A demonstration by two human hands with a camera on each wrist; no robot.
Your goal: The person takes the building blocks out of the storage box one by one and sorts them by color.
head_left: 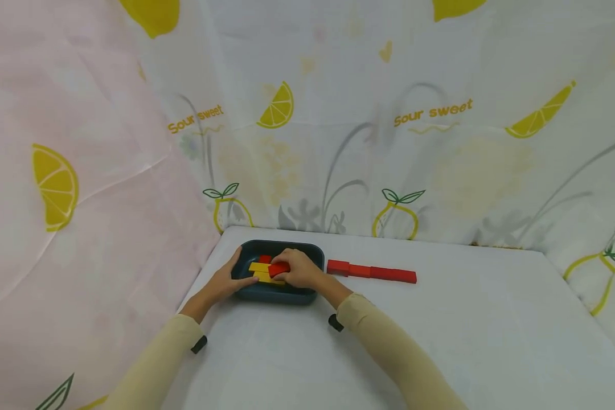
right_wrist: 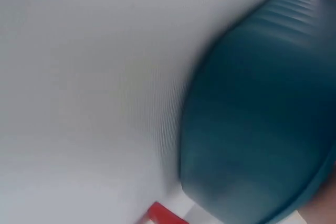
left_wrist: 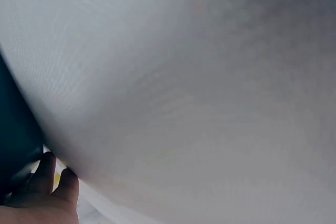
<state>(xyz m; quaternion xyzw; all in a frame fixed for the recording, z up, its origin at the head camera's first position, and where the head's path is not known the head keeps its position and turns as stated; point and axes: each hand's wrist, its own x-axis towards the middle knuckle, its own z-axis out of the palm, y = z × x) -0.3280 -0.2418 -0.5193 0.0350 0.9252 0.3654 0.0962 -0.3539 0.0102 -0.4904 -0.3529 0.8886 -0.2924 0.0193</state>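
A dark teal tray (head_left: 273,296) with rounded corners lies at the back left of the table, with yellow blocks (head_left: 260,267) and a red block (head_left: 265,259) inside. My left hand (head_left: 225,280) holds the tray's left side, its thumb reaching over the rim toward the yellow blocks. In the left wrist view its fingers (left_wrist: 67,184) are beside the tray's outer wall (left_wrist: 16,124). Over the yellow blocks, my right hand (head_left: 301,270) pinches another red block (head_left: 278,269). The right wrist view mostly shows the tray's outer wall (right_wrist: 257,103).
Right of the tray, several red blocks (head_left: 374,271) form a line end to end on the white table (head_left: 441,330). A white cloth (head_left: 333,159) printed with lemons hangs behind the table, and a pinkish one (head_left: 97,239) hangs at the left.
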